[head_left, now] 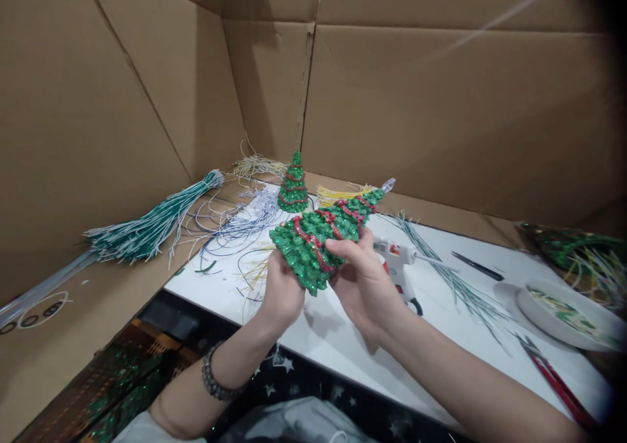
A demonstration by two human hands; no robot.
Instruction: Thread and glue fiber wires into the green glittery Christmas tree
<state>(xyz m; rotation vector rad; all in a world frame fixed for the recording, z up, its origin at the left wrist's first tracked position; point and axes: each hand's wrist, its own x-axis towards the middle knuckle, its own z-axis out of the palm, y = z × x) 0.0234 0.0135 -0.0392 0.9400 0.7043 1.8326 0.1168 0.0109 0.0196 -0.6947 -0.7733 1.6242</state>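
Glittery green Christmas tree figurine [326,237], tip toward 2 o'clock, held above the desk [343,338]: left hand [281,293] grasping its base, right hand [365,283] grasping its side. Glue gun [399,260] just beyond.

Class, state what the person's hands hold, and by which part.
Both hands hold the tilted glittery green tree: left hand under its wide base, right hand around its lower side.
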